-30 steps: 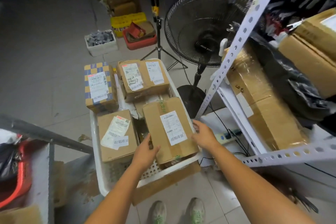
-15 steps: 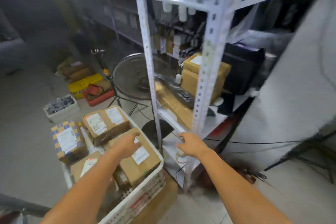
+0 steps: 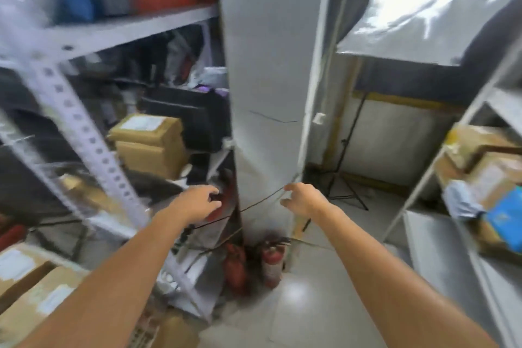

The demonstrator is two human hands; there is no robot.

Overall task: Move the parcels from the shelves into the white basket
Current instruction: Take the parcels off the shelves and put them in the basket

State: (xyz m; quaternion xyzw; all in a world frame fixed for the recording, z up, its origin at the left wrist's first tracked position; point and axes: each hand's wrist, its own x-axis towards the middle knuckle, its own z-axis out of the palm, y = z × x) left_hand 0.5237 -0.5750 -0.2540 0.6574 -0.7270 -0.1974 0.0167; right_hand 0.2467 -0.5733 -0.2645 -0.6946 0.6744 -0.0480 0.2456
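Note:
The view is blurred by motion. My left hand (image 3: 197, 202) and my right hand (image 3: 300, 198) are stretched out in front of me, both empty with fingers loosely apart. Two stacked brown parcels (image 3: 149, 144) sit on the left shelf (image 3: 135, 25), beyond my left hand. More parcels (image 3: 485, 167) lie on the right shelf, one with a blue packet (image 3: 505, 220) in front of it. At the bottom left, brown boxes with white labels (image 3: 31, 285) show at the frame edge. The basket itself cannot be made out.
A grey pillar (image 3: 268, 65) stands straight ahead between the two shelf units. Two red fire extinguishers (image 3: 271, 260) stand at its foot. A tripod stand (image 3: 344, 167) is behind on the right. A black box (image 3: 192, 116) sits on the left shelf.
My head has swung right and up, away from the basket to the shelves. Both hands have left the parcel that lies in the basket and now reach forward empty.

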